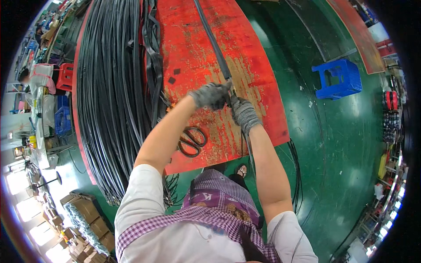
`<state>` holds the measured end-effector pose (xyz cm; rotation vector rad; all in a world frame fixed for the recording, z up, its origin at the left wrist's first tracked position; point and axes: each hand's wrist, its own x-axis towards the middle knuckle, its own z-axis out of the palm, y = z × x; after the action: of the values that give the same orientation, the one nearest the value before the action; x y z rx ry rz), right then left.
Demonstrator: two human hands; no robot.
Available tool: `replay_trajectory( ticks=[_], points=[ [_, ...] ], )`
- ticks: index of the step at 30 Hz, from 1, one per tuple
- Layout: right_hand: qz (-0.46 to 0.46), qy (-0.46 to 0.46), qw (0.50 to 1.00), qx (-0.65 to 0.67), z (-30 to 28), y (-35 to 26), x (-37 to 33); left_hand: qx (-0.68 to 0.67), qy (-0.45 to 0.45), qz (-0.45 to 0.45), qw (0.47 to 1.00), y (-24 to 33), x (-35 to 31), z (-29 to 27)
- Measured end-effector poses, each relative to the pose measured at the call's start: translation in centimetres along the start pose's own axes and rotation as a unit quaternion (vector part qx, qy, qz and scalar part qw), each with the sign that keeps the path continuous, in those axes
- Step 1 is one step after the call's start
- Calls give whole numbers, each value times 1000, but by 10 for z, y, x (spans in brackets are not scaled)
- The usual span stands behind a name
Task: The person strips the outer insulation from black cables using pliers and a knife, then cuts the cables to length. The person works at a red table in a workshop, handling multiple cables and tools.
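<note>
Both of my hands wear grey gloves and meet over the right half of the red worktable (210, 153). A long black sleeved cable (215, 46) runs from the far edge down to them, and thinner strands show at its near end. My left hand (210, 96) is closed at that end, its fingertips partly hidden. Just right of it and a little nearer, my right hand (245, 113) grips the cable, with thin dark strands hanging below it. Black-handled scissors (191, 142) lie nearer me, left of the hands, their blades partly covered by my left forearm.
A thick bundle of long black cables (109, 65) covers the table's left side, with a flat black strip (152, 48) beside it. A blue stool (337, 79) stands on the green floor to the right. At the far left are a red stool (66, 76) and another person (44, 76).
</note>
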<state>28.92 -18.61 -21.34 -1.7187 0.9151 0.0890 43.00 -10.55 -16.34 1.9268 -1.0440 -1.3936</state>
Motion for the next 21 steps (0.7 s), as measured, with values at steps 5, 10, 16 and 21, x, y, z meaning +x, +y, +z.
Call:
replay_trajectory(
  ticks=[5,10,16,21],
  points=[
    [93,-89,988,87,2,-27,-19,-524,132,-64,839,-31,39,-39],
    [148,-122,949,251,-3,-45,-38,-819,158,-40,549,-50,106,-30],
    [192,-235,837,455,-19,-30,-26,-877,-137,175,427,-47,120,-16],
    [-11,-36,997,68,-7,-35,13,-778,69,32,624,-6,100,-22]
  ],
)
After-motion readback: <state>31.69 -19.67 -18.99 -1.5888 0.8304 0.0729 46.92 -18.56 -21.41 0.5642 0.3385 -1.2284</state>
